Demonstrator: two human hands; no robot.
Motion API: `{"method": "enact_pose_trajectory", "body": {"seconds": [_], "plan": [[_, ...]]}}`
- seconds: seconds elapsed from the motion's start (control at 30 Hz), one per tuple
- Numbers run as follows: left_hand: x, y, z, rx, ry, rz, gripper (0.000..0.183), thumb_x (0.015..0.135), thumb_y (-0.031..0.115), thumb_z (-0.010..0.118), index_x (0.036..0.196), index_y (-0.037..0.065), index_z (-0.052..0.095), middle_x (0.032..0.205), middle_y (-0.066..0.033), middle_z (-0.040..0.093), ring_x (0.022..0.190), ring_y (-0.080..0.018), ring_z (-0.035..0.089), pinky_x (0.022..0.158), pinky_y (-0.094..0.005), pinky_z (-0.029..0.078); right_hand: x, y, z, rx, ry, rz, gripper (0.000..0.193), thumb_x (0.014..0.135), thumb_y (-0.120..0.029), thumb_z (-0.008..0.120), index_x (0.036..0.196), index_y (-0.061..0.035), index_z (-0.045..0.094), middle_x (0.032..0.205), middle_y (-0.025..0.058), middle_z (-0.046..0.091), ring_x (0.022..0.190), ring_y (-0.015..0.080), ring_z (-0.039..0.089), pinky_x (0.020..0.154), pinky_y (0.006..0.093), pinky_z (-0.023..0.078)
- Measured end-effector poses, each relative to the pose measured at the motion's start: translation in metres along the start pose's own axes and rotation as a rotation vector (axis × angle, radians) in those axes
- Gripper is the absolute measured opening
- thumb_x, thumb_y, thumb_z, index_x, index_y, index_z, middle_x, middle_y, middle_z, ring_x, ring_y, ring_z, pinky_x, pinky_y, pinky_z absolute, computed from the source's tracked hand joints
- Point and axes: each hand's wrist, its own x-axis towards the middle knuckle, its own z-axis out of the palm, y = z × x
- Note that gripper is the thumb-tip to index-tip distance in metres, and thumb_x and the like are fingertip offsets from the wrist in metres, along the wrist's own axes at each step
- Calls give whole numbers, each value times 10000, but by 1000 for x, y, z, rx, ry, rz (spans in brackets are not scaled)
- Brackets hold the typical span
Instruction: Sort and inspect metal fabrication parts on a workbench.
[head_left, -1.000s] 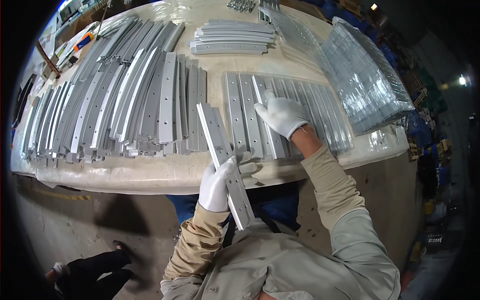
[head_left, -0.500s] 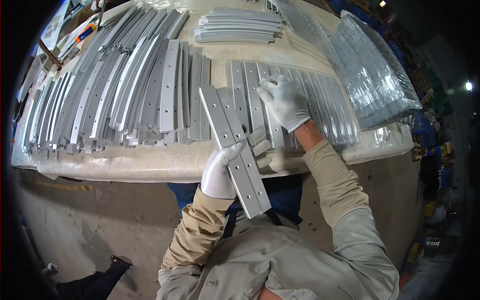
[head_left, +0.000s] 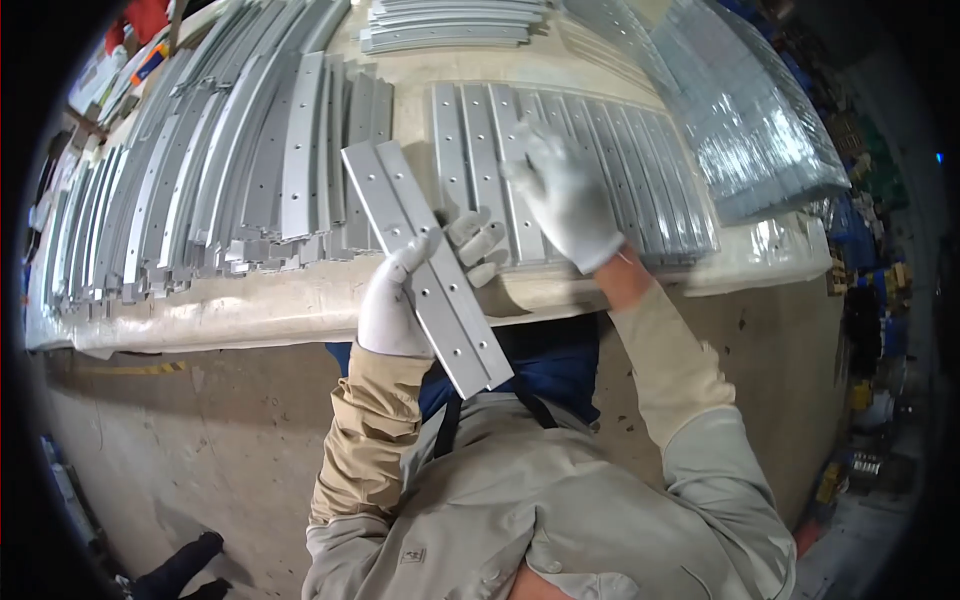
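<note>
My left hand (head_left: pixel 393 305), in a white glove, is closed around a pair of flat grey metal strips (head_left: pixel 432 280) with screw holes. They lie side by side and slant from upper left to lower right, over the table's near edge. My right hand (head_left: pixel 568 195), gloved too, hovers over a row of similar metal strips (head_left: pixel 482 150) laid side by side in a clear plastic tray (head_left: pixel 690 150). Motion smears its fingers, so whether they grip or touch a strip cannot be made out.
Tall piles of metal strips (head_left: pixel 215 150) cover the left of the table (head_left: pixel 240 305). Another stack of strips (head_left: pixel 450 25) lies at the back. A plastic-wrapped stack of clear trays (head_left: pixel 760 120) stands at the right. Someone's dark-clad leg (head_left: pixel 175 570) shows at lower left.
The view has shifted, moving the table upward and left in the picture. My left hand still holds the pair of strips. My right hand has moved slightly rightward relative to the tray and is blurred.
</note>
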Motion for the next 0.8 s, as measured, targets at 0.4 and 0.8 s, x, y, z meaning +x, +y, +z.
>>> {"method": "enact_pose_trajectory", "body": {"seconds": [0.4,0.8], "plan": [[12,-19,15,445,7,43,500,1035,242,533,1449,-25,444,1384,-223,591,1249,-327,603,1027,-431,520,-78,-80,-82,680,-619,629,436,994,-328,667,1254,21,637,1015,211,734,865,278,731,756,385,584],[16,-12,-10,80,-98,-128,761,1021,630,452,1454,6,413,1171,-220,669,898,-261,701,509,-255,508,-38,7,-80,629,-364,690,563,1007,-233,659,1477,10,468,1449,190,570,1146,228,661,975,342,529]]}}
